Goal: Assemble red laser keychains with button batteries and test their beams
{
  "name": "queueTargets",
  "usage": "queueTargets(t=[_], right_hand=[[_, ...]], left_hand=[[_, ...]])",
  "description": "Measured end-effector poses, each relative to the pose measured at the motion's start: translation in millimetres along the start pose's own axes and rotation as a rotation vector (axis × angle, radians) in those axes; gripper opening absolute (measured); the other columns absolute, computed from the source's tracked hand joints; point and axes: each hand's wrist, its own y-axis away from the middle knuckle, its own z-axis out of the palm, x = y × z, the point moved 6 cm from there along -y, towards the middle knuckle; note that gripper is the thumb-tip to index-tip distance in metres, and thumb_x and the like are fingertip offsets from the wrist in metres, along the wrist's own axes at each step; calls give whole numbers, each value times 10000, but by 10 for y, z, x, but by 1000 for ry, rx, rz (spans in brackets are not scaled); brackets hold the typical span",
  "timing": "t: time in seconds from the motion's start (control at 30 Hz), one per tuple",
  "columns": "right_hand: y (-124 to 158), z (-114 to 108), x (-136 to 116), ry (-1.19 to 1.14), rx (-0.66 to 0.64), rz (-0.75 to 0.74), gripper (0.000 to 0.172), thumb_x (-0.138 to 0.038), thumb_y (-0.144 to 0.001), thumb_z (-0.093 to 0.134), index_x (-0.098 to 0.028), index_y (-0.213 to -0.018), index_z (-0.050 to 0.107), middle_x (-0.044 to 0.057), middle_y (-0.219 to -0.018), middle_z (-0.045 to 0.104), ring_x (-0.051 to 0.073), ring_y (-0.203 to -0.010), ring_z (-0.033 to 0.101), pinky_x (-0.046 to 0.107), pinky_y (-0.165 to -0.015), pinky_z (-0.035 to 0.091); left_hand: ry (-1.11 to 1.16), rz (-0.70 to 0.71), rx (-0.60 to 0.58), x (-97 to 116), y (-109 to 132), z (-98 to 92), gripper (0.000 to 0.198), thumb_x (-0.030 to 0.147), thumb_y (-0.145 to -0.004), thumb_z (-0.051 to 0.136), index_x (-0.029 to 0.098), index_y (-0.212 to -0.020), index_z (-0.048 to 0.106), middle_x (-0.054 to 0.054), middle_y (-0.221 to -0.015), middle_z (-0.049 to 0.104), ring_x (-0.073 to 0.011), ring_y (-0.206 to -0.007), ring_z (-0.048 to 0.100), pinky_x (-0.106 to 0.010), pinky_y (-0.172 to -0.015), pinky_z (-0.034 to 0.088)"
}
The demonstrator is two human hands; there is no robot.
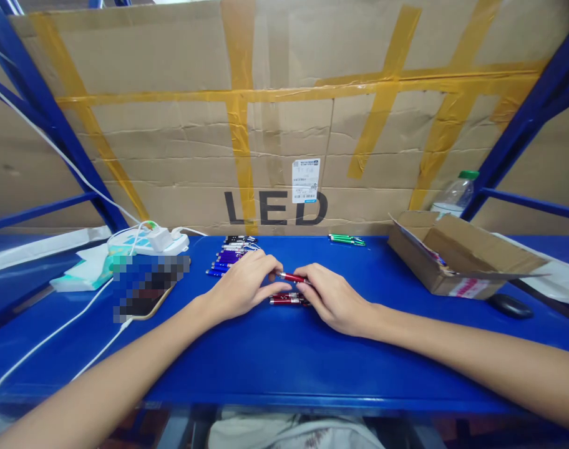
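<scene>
A red pen-shaped metal tube point(291, 277) with silver ends is held level just above the blue table, between both hands. My right hand point(335, 298) pinches its right end between thumb and fingers. At its left end, my left hand point(242, 284) has thumb and forefinger closed about the tip. Under the hands, a few more red tubes point(284, 300) lie side by side on the table. Beyond my left hand is a row of similar blue tubes point(218, 269), purple tubes point(228, 255) and black tubes point(238, 239), partly hidden by that hand.
Green tubes point(346, 239) lie at the back. On the right are an open cardboard box point(434, 268), a black mouse point(511, 306) and a bottle point(455, 193). At left sit a phone point(156, 293) on a white cable, a tissue pack point(85, 274) and a power strip point(175, 242).
</scene>
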Motion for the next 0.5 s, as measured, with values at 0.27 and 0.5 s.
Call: queueTargets(t=[0.27,0.5], right_hand=[[19,-58,67,-17,-21,114,95,-287,-1111,432,-246,-1092,514,19,-863,701,197,-715,655,322,-674,479],[71,-101,83,119,-66,67,172,-324,-1118,418,-229,-1054,546,36,-845,705,199,-698,645,313,-665,440]], left_hand=[[127,-44,75,-45,-30,-49,413,273,-1096,525,222,-719,365,-29,-819,637,-175,-764,510,-344,-769,429],[244,-95,140,-84,-3,-82,307,17,-901,498,195,-656,547,-15,-844,766,-146,-696,600,-318,-728,476]])
